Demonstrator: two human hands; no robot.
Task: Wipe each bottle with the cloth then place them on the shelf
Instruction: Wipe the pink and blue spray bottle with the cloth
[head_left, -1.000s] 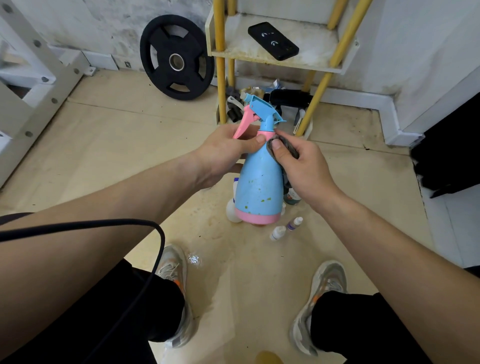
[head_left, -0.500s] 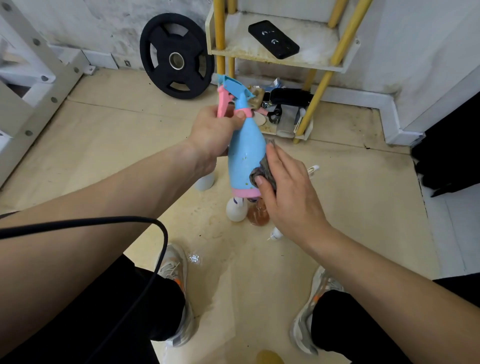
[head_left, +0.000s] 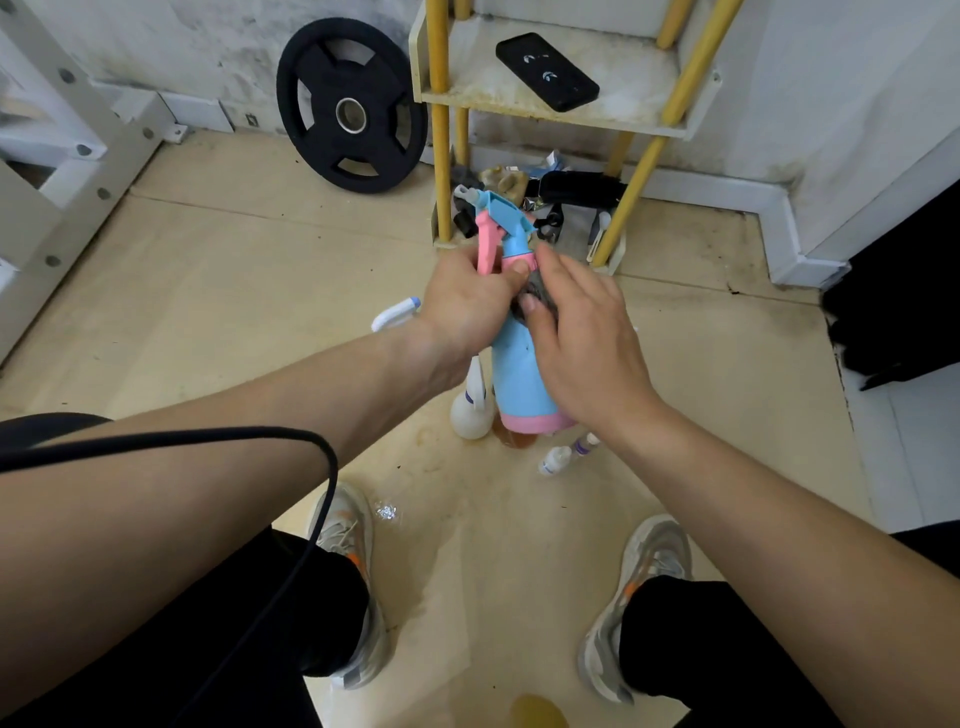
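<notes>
Fingers of your left hand (head_left: 467, 306) curl round the spray bottle (head_left: 519, 374) at its neck. Your right hand (head_left: 576, 338) pinches the cloth (head_left: 541, 302) against its shoulder. Held upright above the floor (head_left: 234, 291), short of the shelf (head_left: 545, 106), it looks like light, stiff, slick plastic, so the neck is probably your surest hold.

Beige floor (head_left: 234, 291) carries a white bottle (head_left: 470, 410), dropper bottles (head_left: 555, 460), a weight plate (head_left: 350, 104) — the shelf (head_left: 467, 78), a black phone (head_left: 545, 70).

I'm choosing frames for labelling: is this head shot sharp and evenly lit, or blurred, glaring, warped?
Head view: soft, even light, faint shadows; the right hand, holding the cloth against the spray bottle, looks slightly motion-blurred; wide-angle lens splays the shelf posts; a wet sheen glints on the floor between the shoes.
</notes>
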